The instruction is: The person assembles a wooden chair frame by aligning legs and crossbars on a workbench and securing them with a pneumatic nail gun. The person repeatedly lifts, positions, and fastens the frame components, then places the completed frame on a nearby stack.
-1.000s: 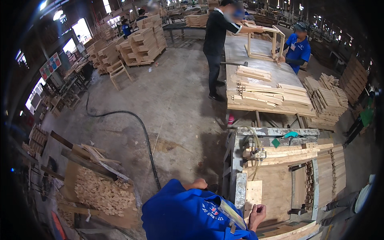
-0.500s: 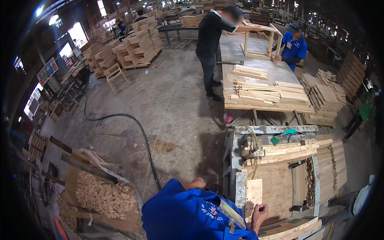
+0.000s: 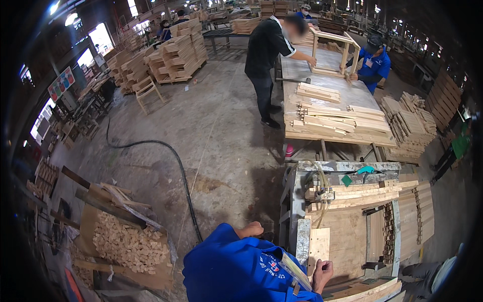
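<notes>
My right hand (image 3: 322, 275) is at the left edge of a machine frame, its fingers curled together. It is beside a pale wooden board (image 3: 319, 244) with small holes; whatever it may hold is too small to make out. My left hand (image 3: 251, 229) hangs above the floor, left of the frame, with its fingers mostly hidden from view. Wooden strips (image 3: 354, 194) lie across the far part of the frame, next to a valve with clear hoses (image 3: 326, 193). A teal tool (image 3: 366, 170) rests on the frame's far rail (image 3: 332, 165).
Ahead, a worktable (image 3: 297, 132) bears wooden pieces; a person in black (image 3: 264, 48) and one in blue (image 3: 375, 63) handle a wooden frame (image 3: 329, 36) there. A crate of wood offcuts (image 3: 128, 244) stands at left. A black hose (image 3: 176, 153) crosses the floor. Stacked slats (image 3: 410, 118) stand at right.
The person in black has lowered an arm along the wooden frame, which has shifted slightly. My hands have barely moved; the whole view has shifted a little.
</notes>
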The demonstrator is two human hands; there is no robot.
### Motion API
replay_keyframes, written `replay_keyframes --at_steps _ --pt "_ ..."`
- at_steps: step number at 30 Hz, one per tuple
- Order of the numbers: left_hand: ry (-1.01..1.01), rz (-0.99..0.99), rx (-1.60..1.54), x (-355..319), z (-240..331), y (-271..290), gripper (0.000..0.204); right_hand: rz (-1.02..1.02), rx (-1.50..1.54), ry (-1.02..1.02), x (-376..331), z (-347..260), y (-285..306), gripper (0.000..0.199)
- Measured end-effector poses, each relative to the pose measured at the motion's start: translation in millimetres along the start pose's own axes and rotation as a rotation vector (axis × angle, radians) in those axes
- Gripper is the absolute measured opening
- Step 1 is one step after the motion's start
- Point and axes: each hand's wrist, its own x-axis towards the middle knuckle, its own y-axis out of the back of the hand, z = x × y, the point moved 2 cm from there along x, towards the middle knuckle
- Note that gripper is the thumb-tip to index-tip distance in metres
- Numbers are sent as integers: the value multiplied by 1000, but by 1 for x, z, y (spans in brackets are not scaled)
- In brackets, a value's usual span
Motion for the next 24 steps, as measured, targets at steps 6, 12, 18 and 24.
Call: replay_keyframes --at_steps 6,12,18,24 --pt "-26 65 61 0 2 1 41 -22 -9 -30 3 1 0 24" --pt "-213 24 259 -1 -5 -5 39 -53 -34 -6 8 -2 0 22" --pt "-221 -3 237 -1 -8 -4 40 -80 -15 -18 9 4 -1 21" --pt "-278 -60 206 2 -4 1 40 -367 -257 -84 0 13 -11 21"
